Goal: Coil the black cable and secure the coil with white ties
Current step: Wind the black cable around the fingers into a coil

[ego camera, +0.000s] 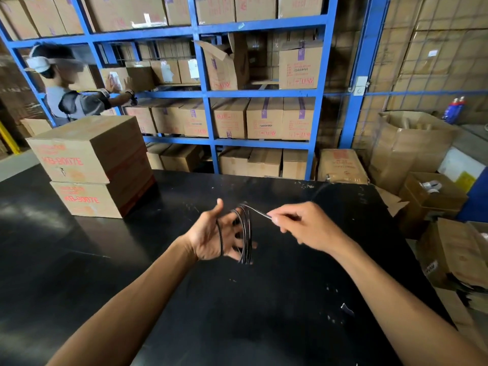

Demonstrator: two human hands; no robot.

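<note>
The black cable (246, 233) is wound in several loops around my left hand (211, 237), which is held palm up with fingers spread above the black table (184, 299). One loop crosses the palm near the wrist; the others sit around the fingers. My right hand (301, 224) is to the right of the coil and pinches the cable's free strand, which runs taut from the top of the coil to its fingertips. No white ties show in view.
Two stacked cardboard boxes (97, 167) stand on the table at the left. Blue shelving (208, 93) full of boxes rises behind. A person (71, 96) works at the shelves, far left. Open cartons (433, 194) crowd the floor to the right.
</note>
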